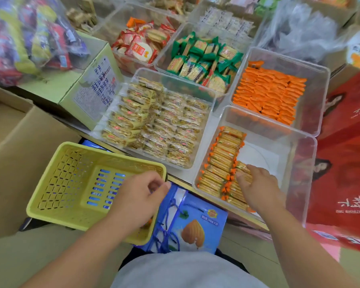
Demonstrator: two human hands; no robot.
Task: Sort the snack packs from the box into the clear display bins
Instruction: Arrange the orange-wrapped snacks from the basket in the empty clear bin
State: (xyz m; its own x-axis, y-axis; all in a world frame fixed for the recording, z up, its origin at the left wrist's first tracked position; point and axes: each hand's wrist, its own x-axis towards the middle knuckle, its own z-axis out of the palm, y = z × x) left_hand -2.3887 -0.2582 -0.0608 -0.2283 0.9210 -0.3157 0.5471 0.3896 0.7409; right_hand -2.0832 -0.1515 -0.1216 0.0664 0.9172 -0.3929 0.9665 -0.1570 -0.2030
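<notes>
A yellow slotted basket (75, 175) sits low at the left, and my left hand (141, 196) curls round its right rim. In front on the right stands a clear bin (299, 140). A row of orange-edged cracker packs (224, 154) lines its left side. My right hand (258, 188) reaches into this bin and holds one cracker pack (242, 167) between thumb and fingers, at the start of a second row. The right half of the bin's floor is bare.
Other clear bins hold yellow packs (160, 121), orange packs (272, 94), green packs (204, 59) and red packs (141, 44). A blue almond carton (195, 225) lies under the basket. Cardboard boxes (19, 142) stand at the left, a red bag (345, 163) at the right.
</notes>
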